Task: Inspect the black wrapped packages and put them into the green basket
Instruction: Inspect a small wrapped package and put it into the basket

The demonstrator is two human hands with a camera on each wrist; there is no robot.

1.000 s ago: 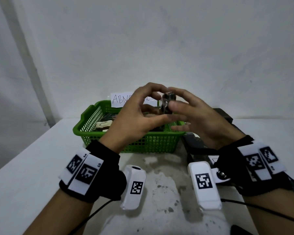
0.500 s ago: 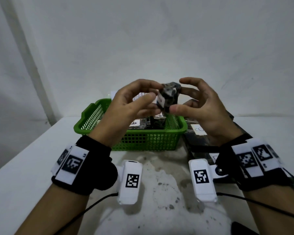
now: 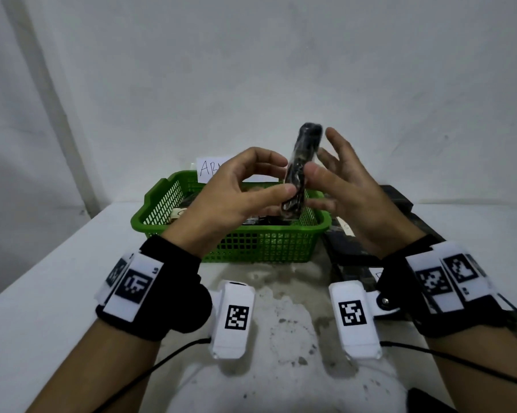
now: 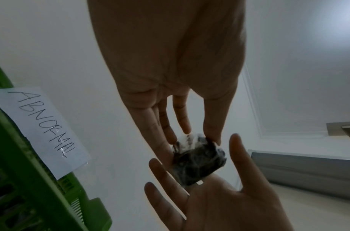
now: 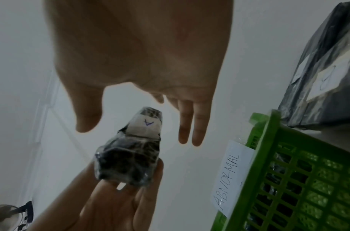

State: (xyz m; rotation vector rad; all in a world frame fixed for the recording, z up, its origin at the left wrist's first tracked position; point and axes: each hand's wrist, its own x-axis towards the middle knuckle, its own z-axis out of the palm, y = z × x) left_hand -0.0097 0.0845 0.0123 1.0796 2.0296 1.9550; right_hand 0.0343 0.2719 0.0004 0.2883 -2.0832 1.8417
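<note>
White plaster wall fills the upper half of the head view above a white counter point(image 3: 57, 293), stained grey in the lower middle, where the green basket point(image 3: 269, 242) sits at centre with an "ABNORMAL" label point(image 4: 43, 129) behind it and more black wrapped packages point(image 3: 355, 257) lie to its right. Inspection looks to be the step in hand: the left hand point(image 3: 230, 201) pinches the black package point(image 3: 299, 171) upright above the basket, while the right hand point(image 3: 349, 189) is spread, its thumb against the wrap. Next, I judge, comes lowering it into the basket.
</note>
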